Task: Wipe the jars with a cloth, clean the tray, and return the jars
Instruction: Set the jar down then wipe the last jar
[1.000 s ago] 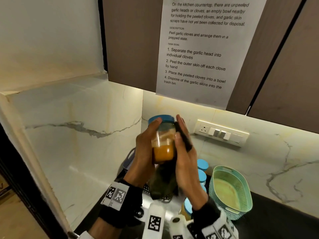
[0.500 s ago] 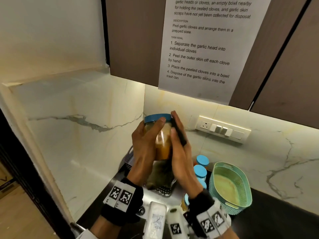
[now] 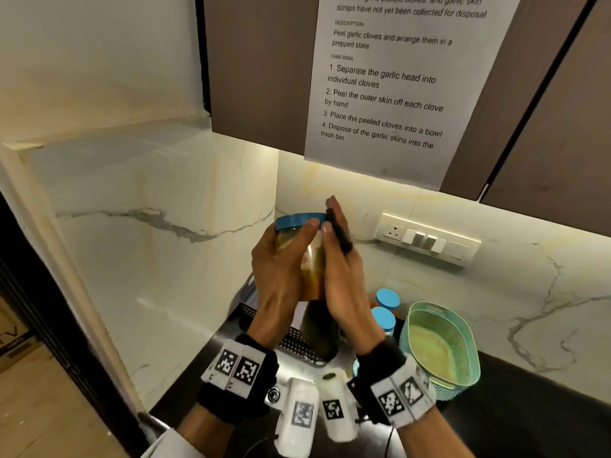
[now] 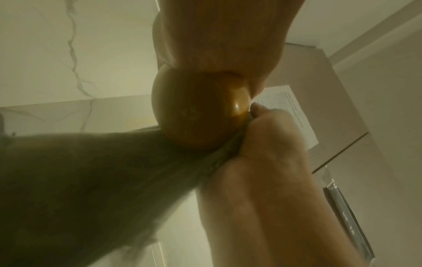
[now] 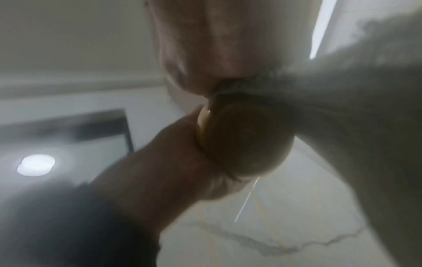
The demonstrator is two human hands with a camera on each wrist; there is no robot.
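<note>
A clear jar (image 3: 310,259) with a blue lid (image 3: 299,220) and orange-brown contents is held up in front of the backsplash. My left hand (image 3: 281,269) grips its left side, fingers wrapped round it. My right hand (image 3: 344,276) presses a dark cloth (image 3: 340,233) flat against the jar's right side, fingers straight; the cloth hangs down below the jar (image 3: 322,328). From the left wrist the jar's round bottom (image 4: 196,112) shows, with the cloth (image 4: 91,180) trailing under it. The right wrist view shows the jar's bottom (image 5: 246,135) too.
Two more blue-lidded jars (image 3: 385,309) stand on the black counter beside a teal basket (image 3: 439,345). A grey perforated tray (image 3: 297,342) lies under my hands. A socket and switch panel (image 3: 429,239) is on the marble wall; cabinets hang overhead.
Both hands have kept the jar raised while the right hand slid the cloth up along its side. The left fingers have shifted higher, close to the lid.
</note>
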